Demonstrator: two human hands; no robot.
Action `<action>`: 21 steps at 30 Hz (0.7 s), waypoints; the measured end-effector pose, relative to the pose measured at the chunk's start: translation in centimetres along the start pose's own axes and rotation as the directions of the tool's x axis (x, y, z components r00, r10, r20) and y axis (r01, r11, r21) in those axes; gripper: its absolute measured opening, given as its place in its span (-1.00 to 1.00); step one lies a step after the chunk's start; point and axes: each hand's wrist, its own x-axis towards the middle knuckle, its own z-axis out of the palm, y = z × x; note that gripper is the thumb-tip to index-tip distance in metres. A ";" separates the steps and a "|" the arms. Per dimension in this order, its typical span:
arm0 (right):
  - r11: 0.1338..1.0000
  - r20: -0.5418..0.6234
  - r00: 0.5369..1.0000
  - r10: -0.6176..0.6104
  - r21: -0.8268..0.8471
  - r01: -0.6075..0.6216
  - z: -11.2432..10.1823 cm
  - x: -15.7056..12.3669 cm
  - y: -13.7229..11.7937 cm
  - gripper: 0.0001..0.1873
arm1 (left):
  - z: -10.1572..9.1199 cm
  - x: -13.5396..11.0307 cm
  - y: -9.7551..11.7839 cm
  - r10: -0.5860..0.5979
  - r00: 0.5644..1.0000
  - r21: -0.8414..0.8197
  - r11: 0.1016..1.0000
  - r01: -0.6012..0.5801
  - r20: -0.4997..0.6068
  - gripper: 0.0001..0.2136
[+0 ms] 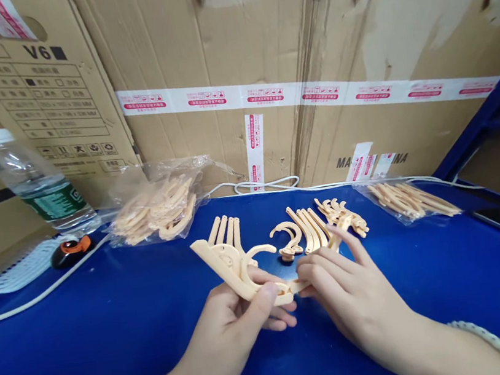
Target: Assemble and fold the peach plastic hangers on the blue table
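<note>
Brown cardboard (192,40), banded with red-printed white tape (237,95), stands along the back edge of the blue desk (67,343); a blue frame (475,134) slants up near its right end.

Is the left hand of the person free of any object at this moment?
No, the left hand holds a beige assembly with a curved hook between its thumb and fingers.

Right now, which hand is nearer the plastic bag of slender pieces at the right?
The right hand: it is left of the bag and closer to the camera. The left hand, holding the pale assembly, is farther left.
</note>
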 end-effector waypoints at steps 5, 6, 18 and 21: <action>0.993 0.087 0.989 -0.117 -0.018 0.119 -0.4 0.2 -0.2 -0.50 | -0.3 0.4 -0.3 -0.078 0.995 -0.037 0.996 0.081 0.064 -0.61; 0.990 0.091 0.986 -0.139 -0.014 0.141 -0.7 0.2 -0.2 -0.51 | -0.3 0.5 -0.4 -0.085 0.993 -0.045 0.995 0.089 0.079 -0.61; 0.973 0.077 0.971 -0.228 0.040 0.226 -3.3 0.8 4.5 -0.76 | -0.6 0.8 -1.1 -0.174 0.968 -0.167 0.964 0.205 0.181 -0.56; 0.994 0.081 0.997 -0.010 0.114 0.001 -4.5 0.8 8.6 -0.82 | -0.8 0.9 -1.2 -0.158 0.963 -0.184 0.962 0.200 0.217 -0.58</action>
